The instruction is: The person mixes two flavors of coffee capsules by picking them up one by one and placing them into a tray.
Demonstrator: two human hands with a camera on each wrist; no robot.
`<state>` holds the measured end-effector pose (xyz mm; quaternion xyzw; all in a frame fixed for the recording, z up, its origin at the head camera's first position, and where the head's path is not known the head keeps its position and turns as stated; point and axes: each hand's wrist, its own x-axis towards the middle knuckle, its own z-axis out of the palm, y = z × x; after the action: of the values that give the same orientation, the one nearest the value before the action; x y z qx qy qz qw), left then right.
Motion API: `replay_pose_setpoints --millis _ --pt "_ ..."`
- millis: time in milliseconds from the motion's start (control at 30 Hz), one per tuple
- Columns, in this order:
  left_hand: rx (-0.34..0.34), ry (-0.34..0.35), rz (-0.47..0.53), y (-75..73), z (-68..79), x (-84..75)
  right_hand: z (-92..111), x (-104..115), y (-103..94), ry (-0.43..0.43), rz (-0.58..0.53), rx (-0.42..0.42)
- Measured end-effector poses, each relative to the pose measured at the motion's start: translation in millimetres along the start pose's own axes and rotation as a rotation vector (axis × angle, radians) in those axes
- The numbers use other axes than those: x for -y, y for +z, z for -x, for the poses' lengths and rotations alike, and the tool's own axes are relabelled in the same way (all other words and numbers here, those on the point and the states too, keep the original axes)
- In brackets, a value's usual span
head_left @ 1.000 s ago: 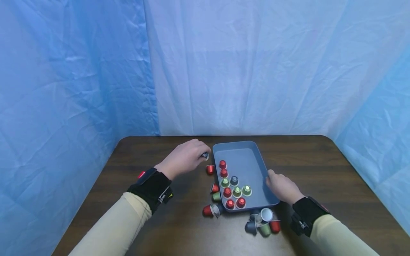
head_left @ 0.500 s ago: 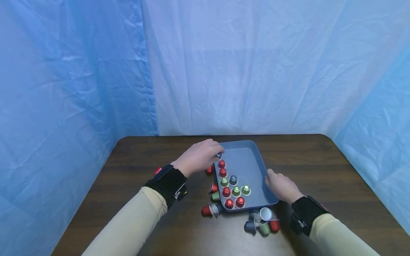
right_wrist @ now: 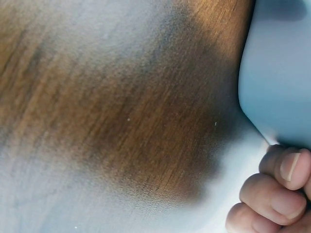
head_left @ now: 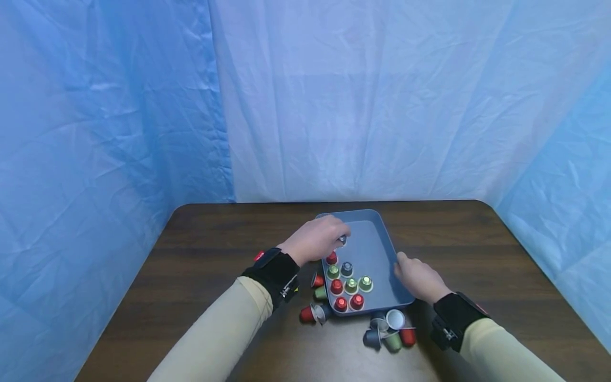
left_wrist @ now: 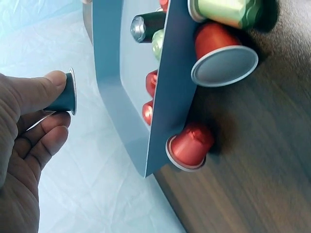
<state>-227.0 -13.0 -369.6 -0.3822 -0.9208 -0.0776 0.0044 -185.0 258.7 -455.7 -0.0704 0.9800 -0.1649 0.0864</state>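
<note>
My left hand [head_left: 316,237] pinches a dark coffee capsule [left_wrist: 66,98] between thumb and fingers, above the left part of a grey-blue tray [head_left: 374,244]. In the tray stand several capsules, foil side down: red ones such as a red capsule [head_left: 357,302], green ones such as a green capsule [head_left: 365,283], and a dark capsule [head_left: 347,269]. They gather at its near left. My left hand hides some of that left side. With curled fingers [right_wrist: 272,199], my right hand [head_left: 420,278] holds the tray's right edge.
Left of the tray, loose capsules lie on the wooden table [head_left: 238,323], among them a red capsule [left_wrist: 193,145] and another red capsule [left_wrist: 218,56]. A cluster of capsules [head_left: 393,339] lies before the tray's near edge. Blue-white sheets [head_left: 358,106] hang around the table.
My left hand has moved right with the dark capsule, from beside the tray to over it. My right hand has stayed at the tray's right edge.
</note>
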Motion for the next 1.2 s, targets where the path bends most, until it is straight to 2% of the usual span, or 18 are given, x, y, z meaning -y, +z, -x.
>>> replay_pose_setpoints --millis 300,567,767,1200 --pt "0.048 -0.018 0.019 15.6 -8.7 -3.5 0.0 -0.5 0.2 -0.007 0.003 -0.009" --pt "0.096 -0.043 -0.034 32.3 -11.1 -1.8 0.5 0.3 0.1 -0.012 0.001 -0.011" --pt "0.12 -0.029 -0.042 41.0 -12.6 -3.2 0.9 -0.6 0.7 -0.016 0.01 -0.017" --pt "0.124 0.016 -0.071 54.8 -14.2 -5.0 1.6 -0.7 -0.6 -0.001 0.007 -0.002"
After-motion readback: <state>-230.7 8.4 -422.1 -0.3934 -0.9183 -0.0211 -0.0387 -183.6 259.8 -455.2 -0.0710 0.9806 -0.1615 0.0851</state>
